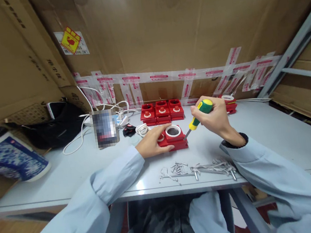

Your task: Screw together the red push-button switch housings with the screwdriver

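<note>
My left hand (153, 142) is closed around the left end of a red box-shaped part (178, 144), which has a white ring on top and rests on the table. In my right hand (214, 118) is a screwdriver (205, 107) with a green and yellow handle. Its shaft slants down to the left, and the tip meets the right end of the red part. Whether a screw sits under the tip is too small to tell. Loose screws (179, 167) lie near the front edge, beside metal rods (208, 169) tangled with pale strips.
Several red units (162, 111) stand in a row at the back, and another red unit (231, 105) sits behind my right hand. White cables (93, 119), a black bag (48, 127) and a large cup (12, 158) occupy the left. Cardboard (161, 31) walls the back.
</note>
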Demonstrator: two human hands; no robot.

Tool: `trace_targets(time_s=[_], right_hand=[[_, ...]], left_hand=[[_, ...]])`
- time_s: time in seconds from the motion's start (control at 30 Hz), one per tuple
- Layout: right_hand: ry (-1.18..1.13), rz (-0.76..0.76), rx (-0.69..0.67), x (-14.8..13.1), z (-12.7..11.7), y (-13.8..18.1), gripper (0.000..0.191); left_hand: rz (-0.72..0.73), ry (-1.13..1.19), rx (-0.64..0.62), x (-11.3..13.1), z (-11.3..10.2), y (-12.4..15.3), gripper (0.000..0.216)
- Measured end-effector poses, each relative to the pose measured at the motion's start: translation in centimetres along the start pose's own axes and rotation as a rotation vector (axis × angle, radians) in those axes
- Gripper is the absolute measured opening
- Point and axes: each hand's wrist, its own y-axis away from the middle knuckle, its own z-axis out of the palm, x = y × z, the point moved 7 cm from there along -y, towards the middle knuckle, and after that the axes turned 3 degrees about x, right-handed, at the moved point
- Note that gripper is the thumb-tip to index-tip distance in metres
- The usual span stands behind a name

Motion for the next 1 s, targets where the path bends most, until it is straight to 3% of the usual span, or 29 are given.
trace_targets(time_s=[0.33, 0.5, 0.63, 0.8, 1.0], right_hand=[[0.194, -0.103, -0.014, -1.2, 0.8, 0.0, 0.023], [0.520, -0.203, 0.049, -1.9, 1.1, 0.0, 0.032], [0.804, -0.234, 0.012, -2.0, 1.0, -0.6, 0.033], [0.882, -0.240, -0.201, -2.7, 1.5, -1.3, 0.034], [0.506, -0.329, -0.575, -4.3, 2.3, -1.5, 0.020]], left_hand=[[-0.008, -0.016, 0.003, -0.2, 0.1, 0.0, 0.074], [-0.004, -0.007, -0.002, -0.1, 0.1, 0.0, 0.074], [-0.009, 0.004, -0.010, -0.1, 0.1, -0.1, 0.075], [0.000, 0.010, -0.003, -0.2, 0.1, 0.0, 0.073], [0.012, 0.032, -0.003, 0.0, 0.1, -0.1, 0.073]])
